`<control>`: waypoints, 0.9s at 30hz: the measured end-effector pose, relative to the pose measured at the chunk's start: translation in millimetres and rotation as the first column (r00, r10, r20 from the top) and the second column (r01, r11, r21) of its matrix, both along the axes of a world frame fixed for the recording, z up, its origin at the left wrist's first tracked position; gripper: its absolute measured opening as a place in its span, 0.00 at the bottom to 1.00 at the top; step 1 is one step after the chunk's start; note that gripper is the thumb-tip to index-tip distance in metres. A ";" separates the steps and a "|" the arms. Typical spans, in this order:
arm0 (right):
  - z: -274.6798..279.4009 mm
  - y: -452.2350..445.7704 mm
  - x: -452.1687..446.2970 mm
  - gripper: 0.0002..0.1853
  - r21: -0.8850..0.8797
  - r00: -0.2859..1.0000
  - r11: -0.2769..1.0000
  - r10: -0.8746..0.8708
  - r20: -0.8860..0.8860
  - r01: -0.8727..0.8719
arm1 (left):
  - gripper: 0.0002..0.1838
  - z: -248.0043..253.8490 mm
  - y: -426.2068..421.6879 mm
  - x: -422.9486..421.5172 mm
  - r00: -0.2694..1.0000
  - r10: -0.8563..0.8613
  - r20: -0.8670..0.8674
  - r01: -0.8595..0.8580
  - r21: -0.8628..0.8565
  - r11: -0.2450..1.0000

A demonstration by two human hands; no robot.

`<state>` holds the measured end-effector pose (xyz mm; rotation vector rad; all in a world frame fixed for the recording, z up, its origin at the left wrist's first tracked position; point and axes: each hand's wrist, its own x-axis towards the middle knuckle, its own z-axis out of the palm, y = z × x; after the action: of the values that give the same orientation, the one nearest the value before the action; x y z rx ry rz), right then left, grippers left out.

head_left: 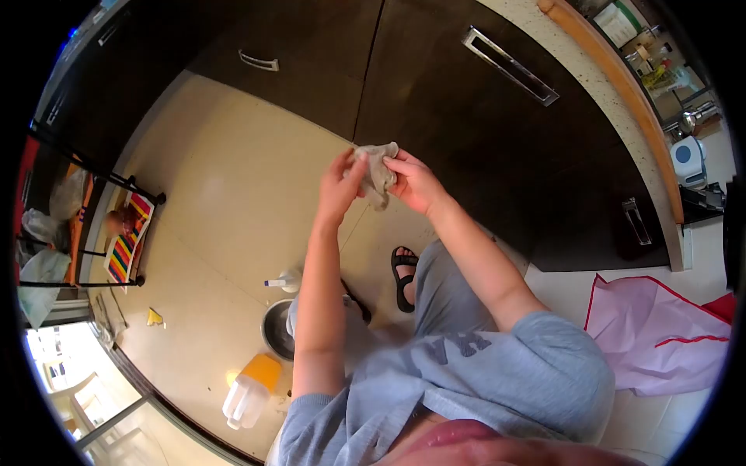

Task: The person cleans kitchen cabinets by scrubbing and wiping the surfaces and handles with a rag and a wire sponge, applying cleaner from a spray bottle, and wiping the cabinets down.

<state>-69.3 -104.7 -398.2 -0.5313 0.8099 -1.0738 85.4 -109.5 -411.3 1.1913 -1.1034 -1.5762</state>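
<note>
A crumpled greyish cloth (378, 175) hangs between my two hands, in front of the dark cabinet doors and above the tiled floor. My left hand (340, 185) is at the cloth's left side, its fingers curled against it. On the other side, my right hand (413, 180) pinches the cloth's upper right edge between thumb and fingers. The lower end of the cloth dangles free.
Dark cabinets (311, 39) with metal handles stand ahead. On the floor are a metal bowl (273, 330), a white bottle (289, 280) and a clear jug with orange contents (252, 392). A black rack (93, 171) stands left; a white-and-red cloth (645, 334) lies right.
</note>
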 end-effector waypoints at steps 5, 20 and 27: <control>23.0 -1.9 -19.2 0.09 -0.232 0.901 0.956 0.063 -0.430 -0.178 | 0.23 -13.4 -7.3 12.3 0.958 -0.250 0.137 0.270 -0.151 0.951; -47.7 29.6 -42.8 0.40 0.064 0.929 0.966 0.221 0.298 -0.251 | 0.14 3.5 2.3 -9.7 0.775 -0.251 -0.580 0.274 -0.051 0.960; -51.4 34.5 -18.1 0.17 -0.058 0.998 0.998 0.036 0.051 -0.033 | 0.13 -6.1 -7.0 9.0 0.893 -0.034 -0.449 0.077 0.077 0.994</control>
<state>-87.4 -70.2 -449.6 -0.5613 0.7242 -1.0768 94.3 -116.5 -417.4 0.7952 -0.7712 -1.8455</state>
